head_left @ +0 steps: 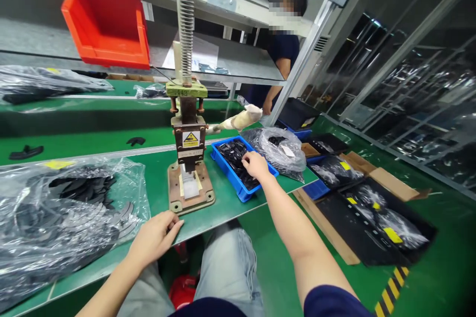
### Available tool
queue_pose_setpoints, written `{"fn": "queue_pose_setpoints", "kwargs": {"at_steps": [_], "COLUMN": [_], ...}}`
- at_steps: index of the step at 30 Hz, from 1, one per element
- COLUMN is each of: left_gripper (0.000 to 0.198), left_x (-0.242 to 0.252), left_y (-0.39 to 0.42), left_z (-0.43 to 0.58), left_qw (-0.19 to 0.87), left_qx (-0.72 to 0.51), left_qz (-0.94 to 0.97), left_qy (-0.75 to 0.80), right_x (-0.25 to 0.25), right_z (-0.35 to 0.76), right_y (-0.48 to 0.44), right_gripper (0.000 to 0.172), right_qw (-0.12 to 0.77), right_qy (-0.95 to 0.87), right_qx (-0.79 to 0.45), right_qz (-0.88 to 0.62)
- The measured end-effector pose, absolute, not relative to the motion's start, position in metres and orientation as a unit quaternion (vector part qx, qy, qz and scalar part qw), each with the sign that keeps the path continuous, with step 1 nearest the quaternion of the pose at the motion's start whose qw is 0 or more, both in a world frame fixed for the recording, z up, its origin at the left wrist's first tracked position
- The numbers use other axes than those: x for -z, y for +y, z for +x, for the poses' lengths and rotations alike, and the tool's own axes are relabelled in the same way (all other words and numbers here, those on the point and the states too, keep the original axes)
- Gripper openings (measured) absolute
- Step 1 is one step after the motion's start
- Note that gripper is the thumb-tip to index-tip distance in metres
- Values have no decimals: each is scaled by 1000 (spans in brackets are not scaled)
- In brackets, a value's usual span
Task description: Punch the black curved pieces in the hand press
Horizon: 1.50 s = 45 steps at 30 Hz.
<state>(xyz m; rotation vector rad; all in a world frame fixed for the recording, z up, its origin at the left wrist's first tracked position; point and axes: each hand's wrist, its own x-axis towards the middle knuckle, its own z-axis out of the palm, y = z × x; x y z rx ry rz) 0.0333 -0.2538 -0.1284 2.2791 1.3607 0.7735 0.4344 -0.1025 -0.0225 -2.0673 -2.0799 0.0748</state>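
My left hand (158, 234) rests at the bench's front edge, near the base plate of a hand press (191, 141). Its fingers lie loosely apart and nothing shows in them. In the blue tray (243, 194) to the right of the press, the fingers of my right hand (255, 164) are curled down against small black parts (232, 152). Whatever they pinch is hidden. A pale block (191, 188) sits on the press base under the ram. The press's wrapped lever (241, 119) points right, over the tray's far side.
A plastic bag of curved black pieces (85, 188) covers the bench's left. Another clear bag (282, 151) lies beyond the tray. Two loose black pieces (26, 152) lie behind. A red bin (107, 25) sits on the shelf. Boxes (379, 223) stand right; a person (284, 49) stands behind.
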Motion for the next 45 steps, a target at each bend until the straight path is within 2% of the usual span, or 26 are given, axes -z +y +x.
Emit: {"fn": "queue_pose_setpoints", "kwargs": {"at_steps": [6, 11, 14, 17, 21, 25, 39, 42, 45], "left_gripper": [34, 29, 30, 40, 28, 26, 31, 30, 28], "left_x": [132, 113, 81, 57, 53, 59, 54, 54, 55], "left_y": [-253, -264, -273, -274, -276, -286, -308, -306, -299], "left_z": [29, 39, 57, 74, 79, 73, 63, 62, 63], "left_qw": [232, 282, 272, 269, 280, 308, 352, 408, 521], "left_qx": [-293, -376, -427, -431, -447, -452, -441, -441, -433], "left_qz": [783, 732, 735, 764, 761, 716, 705, 668, 591], "left_qy": [497, 493, 452, 398, 378, 434, 431, 439, 438], "right_x": [14, 18, 34, 50, 61, 62, 69, 68, 64], "right_z": [446, 412, 365, 318, 285, 279, 277, 280, 281], "right_y": [-119, -165, -206, -244, -268, -273, -279, -277, -275], "right_gripper": [15, 24, 29, 32, 35, 33, 30, 29, 26], "right_qw": [267, 428, 477, 484, 472, 466, 449, 444, 434], "right_qy": [-675, -643, -626, -609, -591, -588, -612, -623, -648], "right_qx": [-87, -178, -278, -382, -473, -512, -514, -511, -491], "right_qz": [-683, -609, -551, -499, -451, -419, -399, -391, -388]}}
